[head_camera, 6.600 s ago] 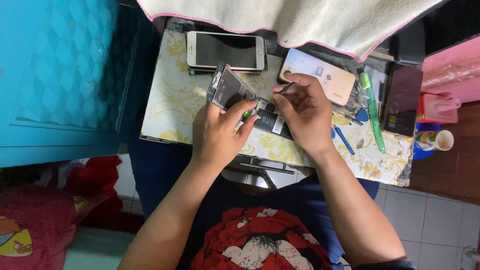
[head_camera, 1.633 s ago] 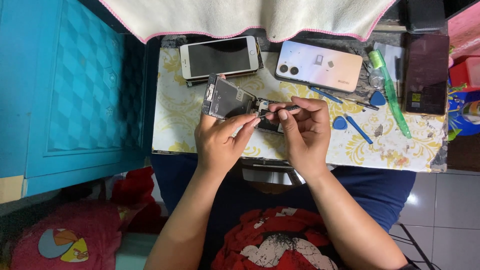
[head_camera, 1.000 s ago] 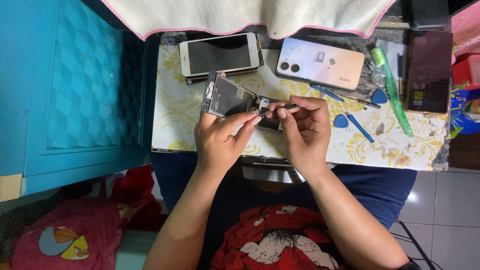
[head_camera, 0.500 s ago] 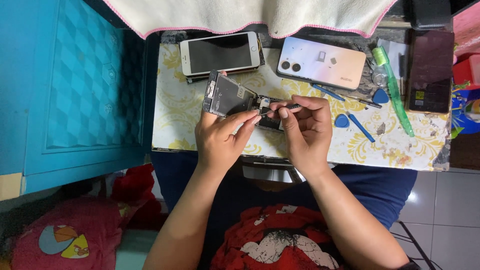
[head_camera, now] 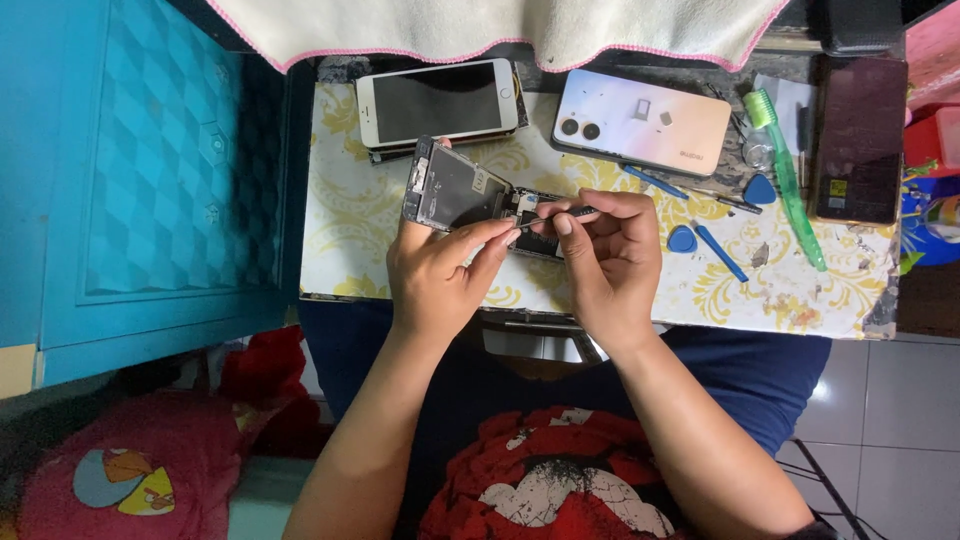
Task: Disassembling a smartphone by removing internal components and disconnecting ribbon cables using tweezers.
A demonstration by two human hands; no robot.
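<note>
Both hands are staying put over the patterned table (head_camera: pixel 820 290): my left hand (head_camera: pixel 440 275) is gripping the opened phone assembly (head_camera: pixel 470 195) while my right hand (head_camera: pixel 605 260) is pinching thin tweezers (head_camera: pixel 555 216) into it, still probing.

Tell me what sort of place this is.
Probably a small phone-repair bench, perhaps at home. The left hand steadies an opened phone assembly while the right hand works on it with a thin tool. Other phones and blue pry picks lie around.
</note>
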